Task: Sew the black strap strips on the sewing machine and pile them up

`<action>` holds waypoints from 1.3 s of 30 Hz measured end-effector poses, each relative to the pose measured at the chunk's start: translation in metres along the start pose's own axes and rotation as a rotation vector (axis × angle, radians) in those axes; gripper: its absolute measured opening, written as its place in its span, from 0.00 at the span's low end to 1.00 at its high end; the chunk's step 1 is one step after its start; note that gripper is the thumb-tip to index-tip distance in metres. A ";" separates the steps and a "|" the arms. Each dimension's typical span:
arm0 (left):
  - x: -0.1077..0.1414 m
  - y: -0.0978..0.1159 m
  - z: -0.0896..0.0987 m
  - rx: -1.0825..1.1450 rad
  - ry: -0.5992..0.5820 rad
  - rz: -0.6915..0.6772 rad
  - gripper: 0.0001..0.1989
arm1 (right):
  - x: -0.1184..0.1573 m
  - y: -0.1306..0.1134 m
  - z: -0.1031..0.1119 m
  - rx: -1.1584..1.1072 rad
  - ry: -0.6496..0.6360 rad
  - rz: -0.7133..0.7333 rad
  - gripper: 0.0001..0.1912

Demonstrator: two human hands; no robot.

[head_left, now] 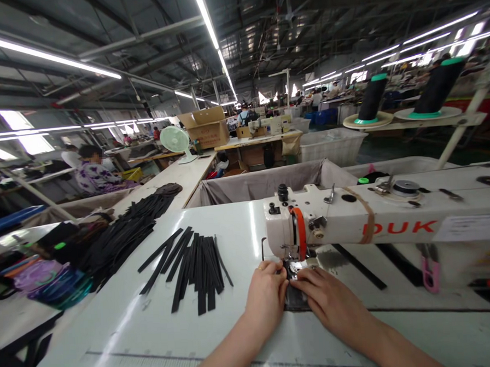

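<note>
A white sewing machine [333, 217] stands on the pale table [154, 336], with an orange band round its head. Right under the needle area, a small dark piece [296, 298] lies between my hands. My left hand [267, 292] is closed at the left of the presser foot, its fingertips pressed together on dark material. From the right, my right hand [327, 297] reaches to the same spot with its fingers bent together; what they grip is too small to make out. Left of the machine lie several loose black strips [200, 268].
A big pile of black strips [124, 233] lies at the left, near a purple-and-blue bundle [53, 281]. Pink-handled snips [430, 272] rest under the machine arm. Thread cones [372, 100] stand at the right. A person in a patterned top [99, 172] sits far left.
</note>
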State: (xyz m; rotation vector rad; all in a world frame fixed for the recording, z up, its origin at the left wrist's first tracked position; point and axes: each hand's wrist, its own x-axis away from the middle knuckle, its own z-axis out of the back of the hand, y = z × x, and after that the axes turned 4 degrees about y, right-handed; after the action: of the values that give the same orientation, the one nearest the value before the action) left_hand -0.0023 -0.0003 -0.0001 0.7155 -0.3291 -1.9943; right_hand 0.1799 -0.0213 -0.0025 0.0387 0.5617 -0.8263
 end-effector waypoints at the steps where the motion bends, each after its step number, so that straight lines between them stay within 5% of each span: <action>1: 0.000 0.000 -0.001 -0.006 0.004 -0.004 0.10 | -0.001 0.000 -0.001 0.033 0.001 0.001 0.20; 9: 0.000 0.006 -0.002 -0.071 0.001 -0.018 0.12 | -0.005 -0.004 -0.010 0.246 0.011 0.020 0.23; 39: -0.004 0.010 -0.009 -0.248 -0.044 -0.030 0.11 | 0.000 -0.002 -0.011 0.108 0.006 -0.028 0.23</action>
State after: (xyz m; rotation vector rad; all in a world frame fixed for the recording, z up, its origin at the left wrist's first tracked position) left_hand 0.0114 -0.0018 -0.0007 0.5228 -0.0946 -2.0367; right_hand 0.1732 -0.0203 -0.0120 0.1330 0.5240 -0.8832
